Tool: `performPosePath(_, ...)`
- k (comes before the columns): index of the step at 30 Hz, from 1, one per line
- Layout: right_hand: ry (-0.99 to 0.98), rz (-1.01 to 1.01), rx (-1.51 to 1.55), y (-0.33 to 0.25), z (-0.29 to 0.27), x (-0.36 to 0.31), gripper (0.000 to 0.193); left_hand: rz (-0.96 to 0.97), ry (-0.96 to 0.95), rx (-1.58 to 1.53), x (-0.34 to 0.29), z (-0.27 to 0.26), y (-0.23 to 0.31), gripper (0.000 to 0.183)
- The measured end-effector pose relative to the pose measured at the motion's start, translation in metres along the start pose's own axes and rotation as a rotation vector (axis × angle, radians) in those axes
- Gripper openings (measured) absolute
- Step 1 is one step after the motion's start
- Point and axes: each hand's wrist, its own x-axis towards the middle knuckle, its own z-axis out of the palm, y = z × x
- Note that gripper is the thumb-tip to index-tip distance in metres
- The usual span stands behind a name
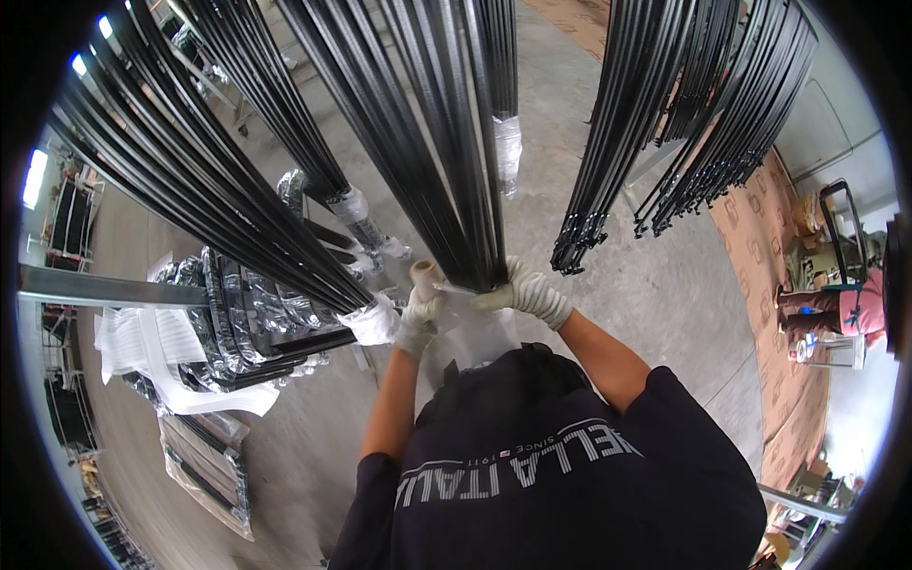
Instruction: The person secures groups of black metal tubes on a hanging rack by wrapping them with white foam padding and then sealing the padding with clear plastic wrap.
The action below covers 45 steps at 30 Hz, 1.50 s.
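Note:
In front of me hangs a bundle of long black tubes (418, 133), its lower ends close together. My left hand (416, 325), in a white knit glove, is closed round a roll of clear wrapping film (425, 275) with a cardboard core showing at its top. Translucent film (472, 323) spreads from the roll across the tube ends. On the other side, my gloved right hand (534, 296) grips the bundle's lower end, thumb in front over the film. The fingertips behind the tubes are hidden.
Left of me hang black tubes with a wrapped end (372, 320). More bare black tubes (617, 123) hang at the right. Plastic-wrapped frames (237, 304) are stacked at the left by a metal bar (109, 287). A person (855, 309) is at the far right near brown floor covering (760, 237).

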Motion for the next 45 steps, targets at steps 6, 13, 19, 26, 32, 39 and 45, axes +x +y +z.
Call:
performPosePath(6,-0.110,-0.026,0.641,0.018,-0.011,0.000,0.037,0.040,-0.167,0.353,0.062,-0.044,-0.052,0.064)
performPosePath(13,0.159,-0.082,0.707,0.069,-0.004,0.006,0.040,0.191,-0.226,1.671,0.077,-0.039,-0.050,0.036)
performPosePath(19,0.078,0.355,0.712,0.087,-0.022,0.029,0.034,-0.214,-0.312,2.002,0.082,0.014,-0.021,0.036)
performPosePath(26,0.351,0.045,0.654,0.134,0.017,0.065,0.019,-0.090,-0.289,1.900,0.031,0.013,0.021,0.043)
performPosePath(32,0.330,0.155,0.990,0.094,0.018,0.053,0.022,-0.188,-0.060,0.444,-0.055,-0.074,-0.022,0.051)
performPosePath(39,0.319,-0.090,0.972,0.060,-0.002,0.040,0.009,-0.071,0.501,0.149,-0.011,-0.043,-0.048,0.010)
performPosePath(45,0.518,0.032,1.476,0.107,-0.035,0.060,0.012,-0.535,0.129,-0.220,0.072,-0.036,-0.119,0.027)
